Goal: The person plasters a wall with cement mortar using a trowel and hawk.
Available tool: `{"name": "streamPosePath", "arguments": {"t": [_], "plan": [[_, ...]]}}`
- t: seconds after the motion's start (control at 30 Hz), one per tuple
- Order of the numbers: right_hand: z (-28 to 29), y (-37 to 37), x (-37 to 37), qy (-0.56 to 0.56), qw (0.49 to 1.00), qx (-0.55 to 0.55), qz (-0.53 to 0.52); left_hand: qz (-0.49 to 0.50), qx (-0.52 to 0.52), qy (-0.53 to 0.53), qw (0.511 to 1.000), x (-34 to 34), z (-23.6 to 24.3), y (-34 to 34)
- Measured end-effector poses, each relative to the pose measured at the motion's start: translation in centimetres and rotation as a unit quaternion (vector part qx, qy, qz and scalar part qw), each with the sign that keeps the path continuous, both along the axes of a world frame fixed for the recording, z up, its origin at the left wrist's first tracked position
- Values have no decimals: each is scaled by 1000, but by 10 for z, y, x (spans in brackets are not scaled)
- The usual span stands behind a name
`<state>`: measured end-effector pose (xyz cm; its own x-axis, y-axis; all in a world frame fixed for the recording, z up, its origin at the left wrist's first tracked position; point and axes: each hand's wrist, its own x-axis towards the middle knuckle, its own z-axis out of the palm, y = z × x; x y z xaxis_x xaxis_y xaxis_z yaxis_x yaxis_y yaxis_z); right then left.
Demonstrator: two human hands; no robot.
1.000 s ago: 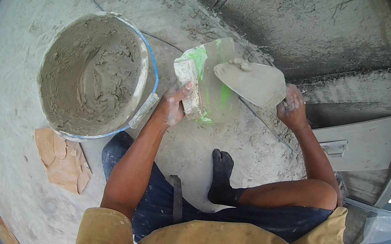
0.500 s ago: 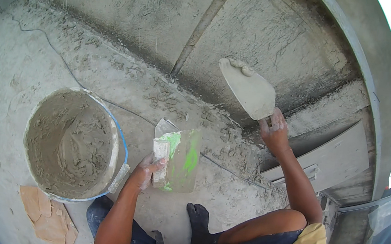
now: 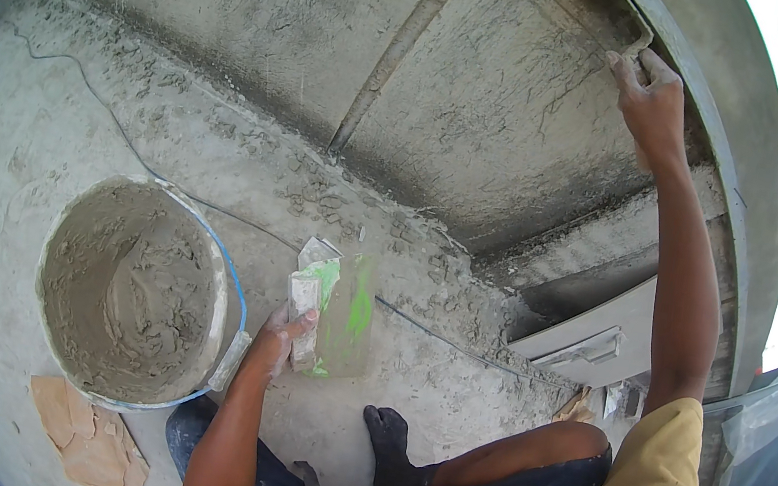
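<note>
My left hand [image 3: 272, 341] grips the pale block handle of a hawk board [image 3: 341, 342], low over the floor; its grey, partly see-through plate has bright green patches. My right hand [image 3: 652, 109] is raised to the upper right, closed on a trowel [image 3: 640, 47]. The trowel is seen nearly edge-on at the top edge of the rough grey wall [image 3: 509, 110]; most of its blade is hidden. Left of my left hand stands a large bucket [image 3: 220, 313] with wet grey mortar [image 3: 146, 317] inside and a blue rim band.
A grey cable [image 3: 108, 105] runs over the floor and behind the hawk board. Mortar crumbs [image 3: 315, 200] line the wall's foot. Torn brown paper [image 3: 101, 456] lies below the bucket. A grey panel with a handle [image 3: 584, 353] leans at right, near plastic sheeting [image 3: 770, 451].
My right hand has swung up and right with the trowel, from mid-wall to the wall's upper edge. The mortar lump on the blade no longer shows. My left hand shifted slightly left.
</note>
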<state>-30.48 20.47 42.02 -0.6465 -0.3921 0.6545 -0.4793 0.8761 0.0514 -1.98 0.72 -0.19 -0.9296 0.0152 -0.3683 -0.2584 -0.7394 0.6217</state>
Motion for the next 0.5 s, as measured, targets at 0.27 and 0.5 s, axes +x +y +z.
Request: {"name": "streamPosePath", "arguments": {"t": [0.27, 0.5], "plan": [[-1, 11, 33, -67, 997, -45, 17, 17, -31, -11, 999, 8, 4, -3], [-49, 67, 116, -189, 978, -91, 13, 31, -63, 18, 997, -17, 29, -1]]}}
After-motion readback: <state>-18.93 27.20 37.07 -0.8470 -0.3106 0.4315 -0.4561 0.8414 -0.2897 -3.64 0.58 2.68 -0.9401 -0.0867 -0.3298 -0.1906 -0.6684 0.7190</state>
